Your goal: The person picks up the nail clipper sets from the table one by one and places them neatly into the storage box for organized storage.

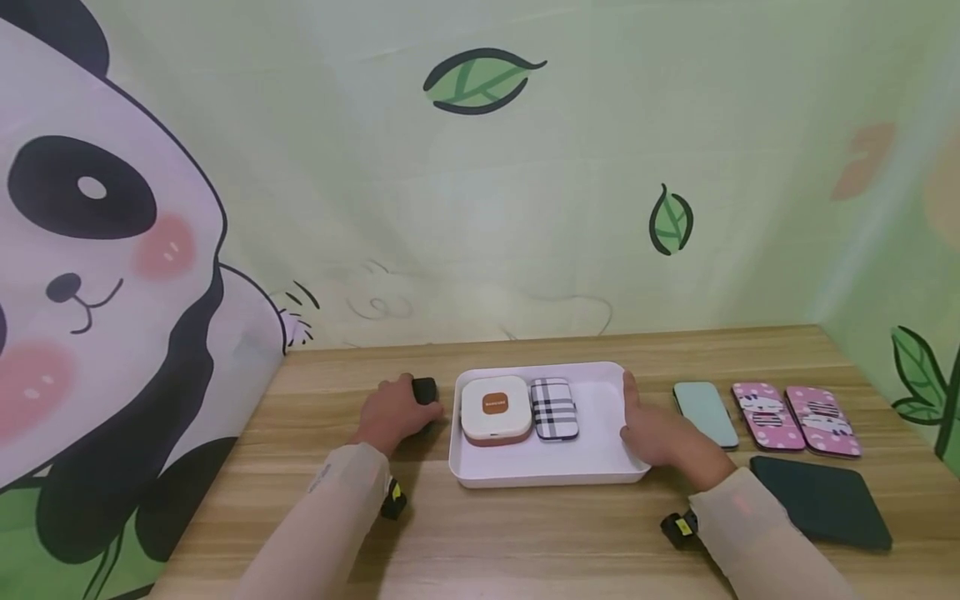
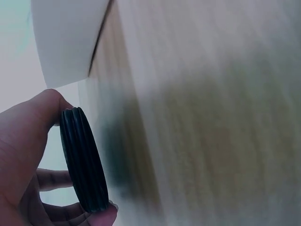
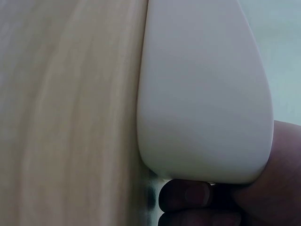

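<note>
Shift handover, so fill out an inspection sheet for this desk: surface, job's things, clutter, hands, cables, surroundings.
Surface: wooden table, bare grain in front.
Job's things: white tray holding a white box with orange label and a plaid case; ribbed black disc.
Clutter: mint case, two pink cases, dark flat pad, all right of the tray.
Hands: left hand pinches the black disc beside the tray; right hand grips the tray's right rim.
Cables: nothing seen.
Surroundings: green wall with panda picture and leaf prints.
</note>
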Demonstrator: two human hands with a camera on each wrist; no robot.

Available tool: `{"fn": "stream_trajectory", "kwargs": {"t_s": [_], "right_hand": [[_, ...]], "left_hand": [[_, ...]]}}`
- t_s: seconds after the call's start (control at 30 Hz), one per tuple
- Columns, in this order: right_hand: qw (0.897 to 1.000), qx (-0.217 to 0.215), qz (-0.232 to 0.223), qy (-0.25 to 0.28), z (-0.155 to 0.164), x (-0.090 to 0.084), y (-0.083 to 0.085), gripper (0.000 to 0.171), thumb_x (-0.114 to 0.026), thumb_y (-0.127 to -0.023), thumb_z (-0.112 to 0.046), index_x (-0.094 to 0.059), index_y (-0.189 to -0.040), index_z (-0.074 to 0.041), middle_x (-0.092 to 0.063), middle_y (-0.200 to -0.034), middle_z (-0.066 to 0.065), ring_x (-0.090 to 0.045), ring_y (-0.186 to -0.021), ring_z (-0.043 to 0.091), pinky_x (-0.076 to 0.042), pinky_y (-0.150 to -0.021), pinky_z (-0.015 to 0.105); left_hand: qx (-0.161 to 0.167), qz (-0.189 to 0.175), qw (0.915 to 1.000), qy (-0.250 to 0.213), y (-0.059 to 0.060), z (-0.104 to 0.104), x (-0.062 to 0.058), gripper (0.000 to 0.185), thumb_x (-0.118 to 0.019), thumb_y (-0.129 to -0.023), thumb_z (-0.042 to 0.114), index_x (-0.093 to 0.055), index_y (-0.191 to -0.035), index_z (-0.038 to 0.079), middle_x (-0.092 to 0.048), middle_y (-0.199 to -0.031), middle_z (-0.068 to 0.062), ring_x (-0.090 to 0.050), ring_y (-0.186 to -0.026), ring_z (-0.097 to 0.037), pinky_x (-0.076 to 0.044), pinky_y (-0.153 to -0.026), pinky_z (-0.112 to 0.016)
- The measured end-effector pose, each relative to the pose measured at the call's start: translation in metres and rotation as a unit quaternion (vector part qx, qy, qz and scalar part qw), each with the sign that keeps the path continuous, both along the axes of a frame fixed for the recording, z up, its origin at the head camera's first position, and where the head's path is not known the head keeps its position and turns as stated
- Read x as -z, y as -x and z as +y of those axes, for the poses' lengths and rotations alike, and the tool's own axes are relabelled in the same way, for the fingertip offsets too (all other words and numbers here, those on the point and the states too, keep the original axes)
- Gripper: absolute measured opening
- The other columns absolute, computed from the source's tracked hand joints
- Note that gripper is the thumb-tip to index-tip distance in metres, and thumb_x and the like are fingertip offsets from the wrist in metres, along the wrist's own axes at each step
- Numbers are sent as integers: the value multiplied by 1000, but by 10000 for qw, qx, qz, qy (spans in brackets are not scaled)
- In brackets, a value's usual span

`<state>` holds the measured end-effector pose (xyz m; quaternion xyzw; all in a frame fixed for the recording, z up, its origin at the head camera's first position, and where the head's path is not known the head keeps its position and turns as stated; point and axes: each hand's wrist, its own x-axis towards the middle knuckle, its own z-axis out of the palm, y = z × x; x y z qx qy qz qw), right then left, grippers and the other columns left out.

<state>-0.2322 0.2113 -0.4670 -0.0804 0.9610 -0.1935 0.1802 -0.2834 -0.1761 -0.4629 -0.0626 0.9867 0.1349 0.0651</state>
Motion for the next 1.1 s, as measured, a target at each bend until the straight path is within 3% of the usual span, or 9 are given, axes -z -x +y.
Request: {"fn": "stream_trajectory", "kwargs": {"t_s": [0.43,1.1], "right_hand": [[9999,94,-37,-41,-2,-2,-2,85,-43,-102,-20,20,-155,2,-52,-63,4,-46,-51,17,-39,-50,30],[10000,76,28,-24,-1,1,0,86,-45,-102,-20,19,-155,2,-52,-62,4,-46,-50,17,-38,-48,30]], "left_hand": [[176,345,9991,-150,-2,6,-15,76,-64,-79,52,-51,-136,5,-61,-111,-20,-58,-90,-32,-51,-78,-44],[468,556,9969,-291,-6,52,-36,67,-66,-81,51,-56,-131,8,-65,-110,-15,-59,-88,-29,-52,-77,-41]]}}
